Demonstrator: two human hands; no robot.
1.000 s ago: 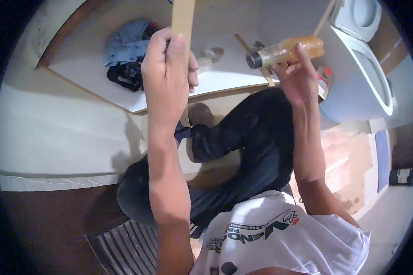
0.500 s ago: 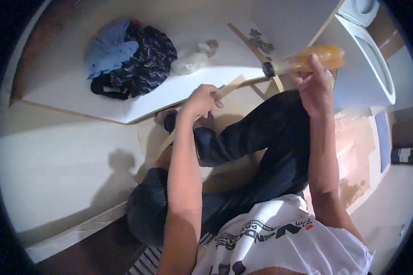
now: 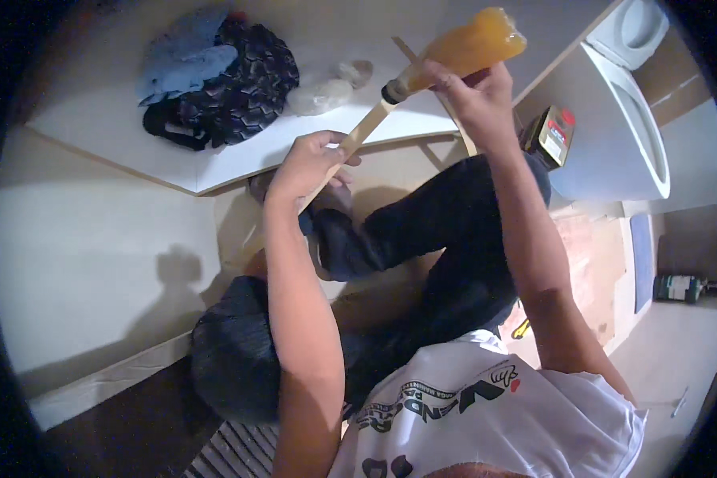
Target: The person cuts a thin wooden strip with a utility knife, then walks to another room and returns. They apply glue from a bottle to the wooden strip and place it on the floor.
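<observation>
- Bottle (image 3: 474, 46), see-through and filled with amber-orange contents, slants at 1 o'clock, its rounded base raised and its dark cap (image 3: 390, 92) angled down toward 7 o'clock.
- Right hand (image 3: 483, 97) grasps the bottle around its lower side, thumb and fingers wrapped about the smooth, shiny wall.
- Strip (image 3: 366, 127), flat, narrow, straight-edged and pale tan like wood, runs diagonally at 12 o'clock; its upper end meets the cap in view, though whether the two touch cannot be told.
- Left hand (image 3: 315, 163) pinches the strip between thumb and curled fingers, partly covering its length.
- Beyond, at 11 o'clock, a rumpled dark cloth (image 3: 255, 88) with a zigzag, scale-like pattern lies against a crumpled light-blue cloth (image 3: 185, 56), both on a smooth white board (image 3: 163, 163) edged in brown.
- Just beside them, near 12 o'clock, sits a wrinkled clear plastic bag (image 3: 323, 98) with pale contents.
- At 2 o'clock, a square-cornered box (image 3: 553, 135) in black, red and gold stands near a white panel with a long oval recess (image 3: 641, 119).
</observation>
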